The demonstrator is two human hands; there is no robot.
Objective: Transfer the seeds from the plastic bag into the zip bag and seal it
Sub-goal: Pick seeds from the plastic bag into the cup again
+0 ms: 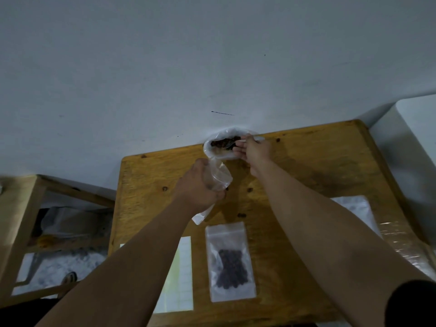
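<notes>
The scene was dimly lit; a grey-blue cast was laid over the wall [212, 55]; soft shadows were thrown across the table's [306, 161] far half; faint glare was caught on plastic wrap [405, 244]; edges were bowed by the wide lens; detail was softened throughout.

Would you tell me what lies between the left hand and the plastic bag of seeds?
Head view: the clear zip bag that the left hand holds.

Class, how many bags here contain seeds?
2: the open plastic bag at the far edge of the table, and a zip bag lying flat near the front. Others may be hidden.
</notes>
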